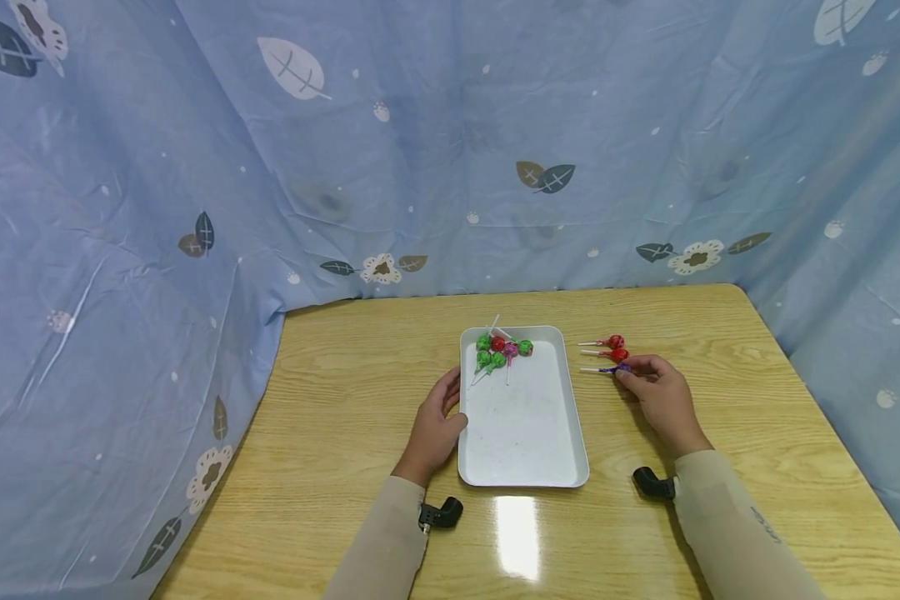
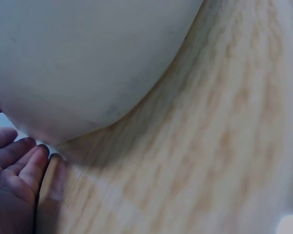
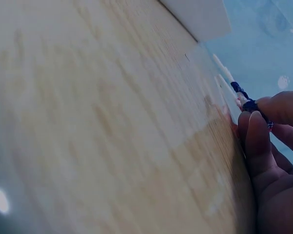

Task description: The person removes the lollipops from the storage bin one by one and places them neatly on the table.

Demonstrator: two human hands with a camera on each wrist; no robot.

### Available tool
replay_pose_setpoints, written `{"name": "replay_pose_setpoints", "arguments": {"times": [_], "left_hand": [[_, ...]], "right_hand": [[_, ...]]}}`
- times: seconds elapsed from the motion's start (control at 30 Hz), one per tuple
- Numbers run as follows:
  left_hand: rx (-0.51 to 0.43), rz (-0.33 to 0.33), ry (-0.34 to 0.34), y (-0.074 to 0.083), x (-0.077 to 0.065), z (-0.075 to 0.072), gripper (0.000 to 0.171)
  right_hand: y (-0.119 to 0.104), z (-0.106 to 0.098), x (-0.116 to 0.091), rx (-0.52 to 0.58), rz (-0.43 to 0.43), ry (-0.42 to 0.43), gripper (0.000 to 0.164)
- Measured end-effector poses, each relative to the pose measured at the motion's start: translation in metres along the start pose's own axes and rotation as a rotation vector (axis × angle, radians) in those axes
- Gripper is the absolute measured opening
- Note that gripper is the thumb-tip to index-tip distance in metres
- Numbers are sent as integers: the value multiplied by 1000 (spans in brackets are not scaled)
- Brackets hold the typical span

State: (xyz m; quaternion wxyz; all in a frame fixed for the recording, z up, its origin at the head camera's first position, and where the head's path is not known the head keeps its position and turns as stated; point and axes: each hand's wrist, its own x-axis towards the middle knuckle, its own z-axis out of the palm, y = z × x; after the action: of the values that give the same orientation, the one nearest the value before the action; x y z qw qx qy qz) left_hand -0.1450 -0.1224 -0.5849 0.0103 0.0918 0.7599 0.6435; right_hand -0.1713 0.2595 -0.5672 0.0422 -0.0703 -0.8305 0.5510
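Observation:
The white tray (image 1: pixel 525 433) lies on the table with several lollipops at its far end, green ones (image 1: pixel 525 347), a red one (image 1: pixel 498 343) and a pink-purple one (image 1: pixel 510 350). At the tray's left side my left hand (image 1: pixel 432 429) holds the rim, thumb at the edge and fingers along the outer wall. In the left wrist view, fingers (image 2: pixel 31 165) curl beside the tray wall (image 2: pixel 88 63). My right hand (image 1: pixel 663 400) pinches a purple lollipop (image 1: pixel 617 368) by its wrapped head, its stick pointing left. Just beyond lie two red lollipops (image 1: pixel 618 355), sticks also leftward.
The wooden table (image 1: pixel 345 400) extends on both sides of the tray. A blue patterned curtain (image 1: pixel 435 167) hangs along its back and sides. Each wrist carries a small black camera, one at the left sleeve (image 1: pixel 378 542), one at the right sleeve (image 1: pixel 735 517).

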Motion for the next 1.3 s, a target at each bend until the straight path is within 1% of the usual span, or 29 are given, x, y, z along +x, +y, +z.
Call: {"name": "replay_pose_setpoints", "arguments": {"times": [0.2,0.6,0.73,1.0,1.3], "left_hand": [[11,2,2,0,0,0,82],[12,6,-2,0,0,0,83],[8,11,-4,0,-1,0,83],[9,-1,-6,0,-1,0,83],[8,5,-6,-1,0,0,82]], "right_hand": [[1,2,1,74,4,1,37],[1,3,2,106,30,11,35],[2,3,2,127,34,7,35],[5,1,4,162,42,-9,34],[4,2,4,184,48,-4,35]]}}
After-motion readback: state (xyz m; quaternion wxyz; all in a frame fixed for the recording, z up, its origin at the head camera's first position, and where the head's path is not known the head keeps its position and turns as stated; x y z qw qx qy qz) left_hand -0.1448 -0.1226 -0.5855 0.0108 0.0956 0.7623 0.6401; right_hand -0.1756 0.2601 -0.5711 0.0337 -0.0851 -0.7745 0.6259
